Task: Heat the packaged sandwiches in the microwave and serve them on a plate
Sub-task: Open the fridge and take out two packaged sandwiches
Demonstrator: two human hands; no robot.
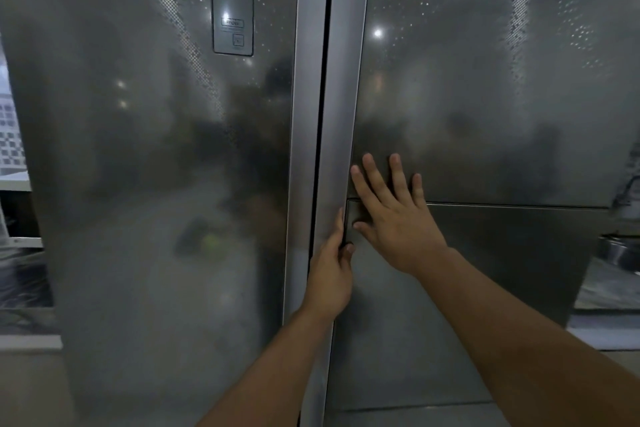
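Now our left hand (pixel 330 274) curls round the vertical handle edge (pixel 337 149) of the heavy, stiff steel fridge door (pixel 485 97), right hand (pixel 391 215) flat and spread on it; sandwiches unseen, presumably inside.

One refrigerator (pixel 145 184) fills the head view, with two tall steel doors: one left door (pixel 131 149) and one right door (pixel 485 97). Two vertical handle strips run down the middle, one on the left door's edge (pixel 306 114) and one on the right door's edge (pixel 341 114). One control panel (pixel 232 0) sits high on the left door. The right door carries one horizontal seam (pixel 519 206), marking one lower panel (pixel 502 270). Two bare hands are in view, one left hand (pixel 330 274) and one right hand (pixel 391 215). One metal bowl (pixel 620 250) shows at the far right edge
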